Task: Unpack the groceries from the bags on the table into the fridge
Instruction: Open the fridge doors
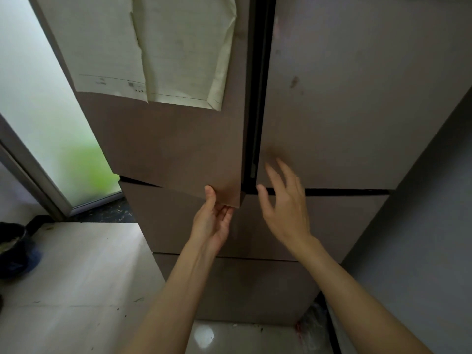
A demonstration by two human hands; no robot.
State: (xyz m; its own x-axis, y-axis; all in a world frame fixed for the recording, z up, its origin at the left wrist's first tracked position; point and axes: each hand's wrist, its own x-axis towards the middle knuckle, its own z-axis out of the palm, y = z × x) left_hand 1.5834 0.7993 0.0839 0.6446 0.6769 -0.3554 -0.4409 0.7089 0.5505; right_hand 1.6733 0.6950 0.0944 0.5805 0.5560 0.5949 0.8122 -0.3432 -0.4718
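- fridge [332,98]: a tall brown unit with two upper doors and drawer fronts below, filling most of the head view.
- left upper door [166,149]: swung slightly outward, so that its lower inner corner stands proud of the drawer front beneath; a dark gap runs between it and the right upper door [357,111], which lies flush.
- left hand [213,221]: palm turned up, thumb pressed on the door face near the bottom edge, fingers curled under that edge; it grasps the lower corner of the left upper door.
- right hand [283,203]: released, fingers straight and spread, held in front of the seam by the lower inner corner of the right upper door; whether the fingertips touch the surface cannot be told, as the hand is blurred.
- papers [158,47]: two pale sheets fixed to the upper part of the left door, overlapping, edges creased.
- floor [76,277]: pale tiles to the left of the fridge; a dark bucket [12,246] stands at the left margin.
- frosted glass door [38,111]: behind, to the left.
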